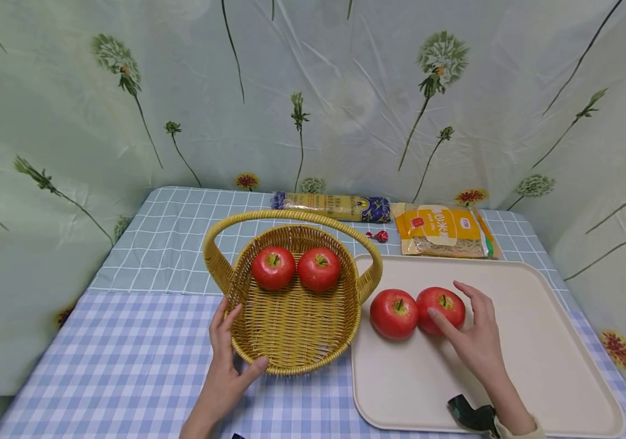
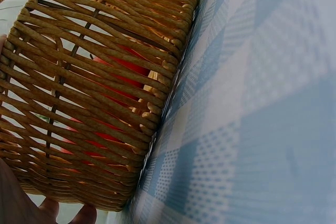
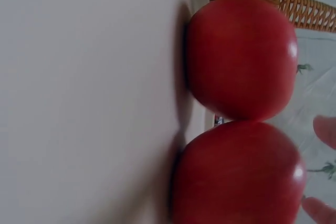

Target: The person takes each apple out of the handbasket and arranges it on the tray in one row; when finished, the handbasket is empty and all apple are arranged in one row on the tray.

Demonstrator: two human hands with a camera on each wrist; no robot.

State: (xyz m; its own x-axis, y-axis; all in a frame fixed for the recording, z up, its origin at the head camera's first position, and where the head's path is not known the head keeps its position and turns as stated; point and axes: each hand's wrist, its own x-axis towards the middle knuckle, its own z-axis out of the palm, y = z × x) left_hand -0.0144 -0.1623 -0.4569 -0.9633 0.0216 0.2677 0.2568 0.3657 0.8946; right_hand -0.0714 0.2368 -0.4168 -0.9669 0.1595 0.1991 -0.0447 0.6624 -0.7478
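Here, on a checked table [image 1: 143, 353], shows at far left a left hand [image 1: 225, 363], with straight fingers spread apart against the near left side of a wicker basket [image 1: 296, 329]. Includes, inside the basket toward its far wall, two red apples [image 1: 273, 269] side by side. Shows behind, rightward, a yellow-and-blue packet [image 1: 324, 206], then a small red wrapped candy [image 1: 380, 236]. Continues right with two more red apples [image 1: 392, 314], touching each other on a pale tray [image 1: 554, 347], and a yellow bag [image 1: 439, 228] behind. Ends with a right hand [image 1: 478, 335] at the rightmost apple [image 1: 449, 308], with fingers apart, unclamped. Cannot tell about thumb contact.
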